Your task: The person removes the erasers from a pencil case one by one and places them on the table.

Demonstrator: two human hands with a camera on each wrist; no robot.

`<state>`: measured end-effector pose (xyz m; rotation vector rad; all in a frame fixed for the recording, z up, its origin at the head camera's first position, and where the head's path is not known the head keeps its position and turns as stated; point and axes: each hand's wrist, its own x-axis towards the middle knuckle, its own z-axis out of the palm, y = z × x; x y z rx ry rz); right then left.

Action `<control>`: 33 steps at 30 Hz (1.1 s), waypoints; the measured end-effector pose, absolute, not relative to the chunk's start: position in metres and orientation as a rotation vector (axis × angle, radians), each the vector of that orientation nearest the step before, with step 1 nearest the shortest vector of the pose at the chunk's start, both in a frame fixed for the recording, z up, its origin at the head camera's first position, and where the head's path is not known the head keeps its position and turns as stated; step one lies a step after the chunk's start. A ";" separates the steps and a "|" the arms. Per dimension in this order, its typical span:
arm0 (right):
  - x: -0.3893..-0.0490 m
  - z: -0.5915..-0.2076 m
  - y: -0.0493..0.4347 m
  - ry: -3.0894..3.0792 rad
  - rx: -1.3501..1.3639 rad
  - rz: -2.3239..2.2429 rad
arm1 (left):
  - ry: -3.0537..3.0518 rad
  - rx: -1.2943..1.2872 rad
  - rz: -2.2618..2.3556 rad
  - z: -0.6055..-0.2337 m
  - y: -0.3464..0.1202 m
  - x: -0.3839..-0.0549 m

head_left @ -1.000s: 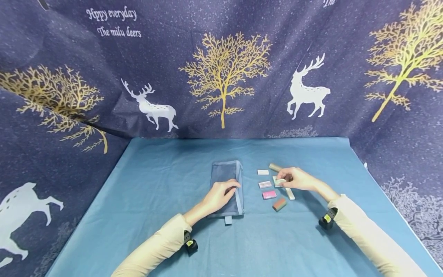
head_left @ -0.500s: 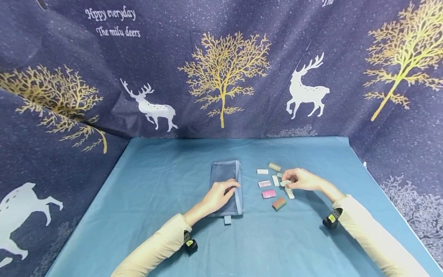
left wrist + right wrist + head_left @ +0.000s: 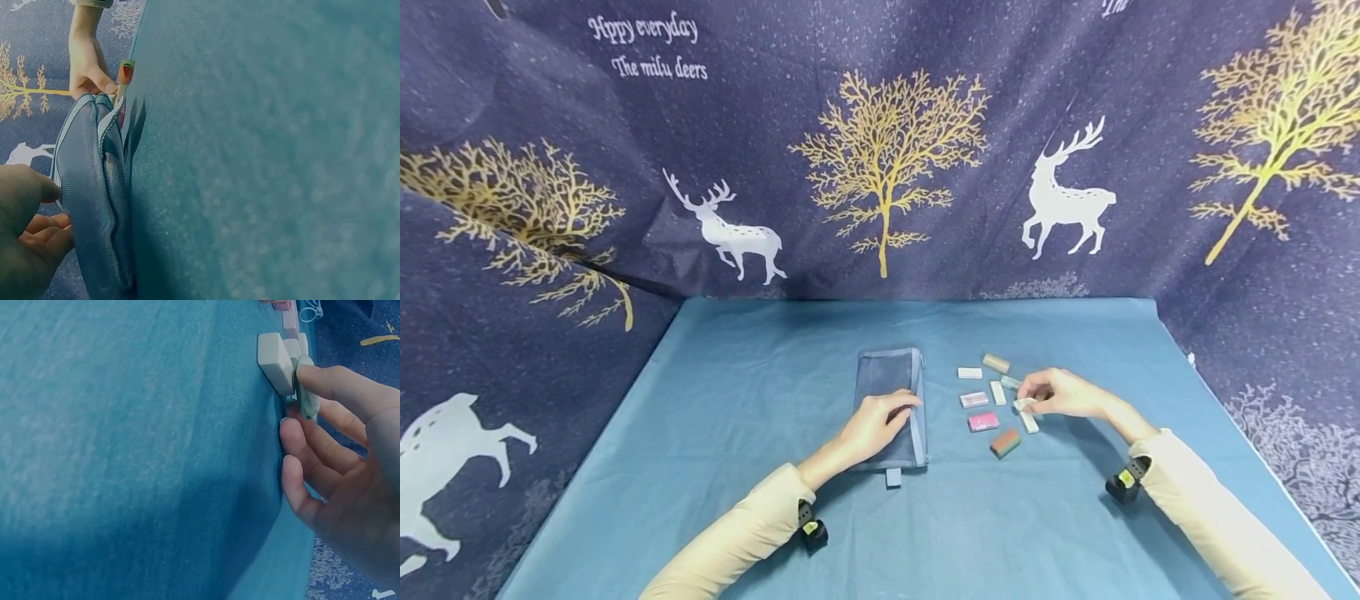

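Observation:
A blue mesh pencil case [image 3: 883, 367] lies flat, its zip along the right side. My left hand [image 3: 880, 423] is on top of it, and the left wrist view shows thumb and curled fingertips gripping its upper face [image 3: 84, 181]. To the right, my right hand [image 3: 1063, 395] pinches a small pale green eraser [image 3: 307, 394] between thumb and fingers. That eraser is held close over a white block eraser [image 3: 1029, 422], overlapping its far end in the head view. In the right wrist view the white block [image 3: 275, 359] is just beyond the fingertips.
Left of my right hand lie several small erasers: a white one [image 3: 970, 373], a pale pink one [image 3: 974, 400], a bright pink one [image 3: 982, 422], a red-and-green one [image 3: 1005, 443], a tan one [image 3: 997, 363], a narrow white one [image 3: 997, 393] and a greenish one [image 3: 1011, 383]. Blue cloth [image 3: 925, 533] covers the table.
My right hand has drawn back to the right and slightly nearer with the pale green eraser, uncovering the narrow white and greenish ones. The left hand stays on the pencil case.

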<state>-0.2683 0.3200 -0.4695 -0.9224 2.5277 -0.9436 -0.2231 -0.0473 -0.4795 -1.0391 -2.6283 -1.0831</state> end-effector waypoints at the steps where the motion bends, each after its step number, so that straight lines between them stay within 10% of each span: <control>1: -0.268 -0.470 0.321 2.526 -0.931 -0.945 | -2.628 -1.043 -1.086 -0.479 -0.047 -0.223; 33: -0.261 -0.466 0.329 2.702 -0.683 -0.801 | -2.725 -0.788 -1.046 -0.469 -0.049 -0.221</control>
